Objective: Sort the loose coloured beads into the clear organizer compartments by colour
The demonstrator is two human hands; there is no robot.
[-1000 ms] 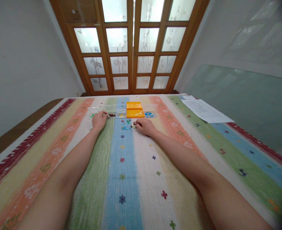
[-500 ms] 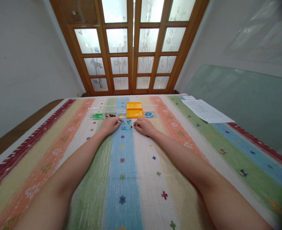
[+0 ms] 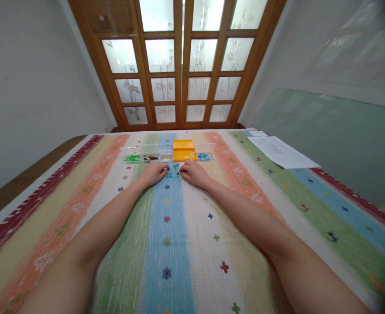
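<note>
My left hand (image 3: 155,173) rests on the cloth with thumb and fingertips drawn together at the left edge of a small scatter of pieces (image 3: 175,167). Facing it from the right, my right hand (image 3: 194,172) has curled fingers at the other edge of that scatter. The loose bits are green, blue and dark, too small to name. Whatever either set of fingertips pinches is hidden. Just beyond the hands stands an open orange box (image 3: 182,145) with whitish bits inside. Beside it, clear boxes hold green pieces (image 3: 132,158), dark red pieces (image 3: 151,158), yellow pieces (image 3: 166,158) and blue pieces (image 3: 204,157).
A striped, patterned tablecloth (image 3: 168,257) covers the table. Sheets of printed paper (image 3: 279,151) lie at the right. Behind the table are wooden doors with glass panes (image 3: 181,87), and a pale green glass panel (image 3: 330,126) stands along the right side.
My left hand has shifted slightly toward me and to the right. My right hand has edged a little left, closer to the scattered pieces. The boxes stay put.
</note>
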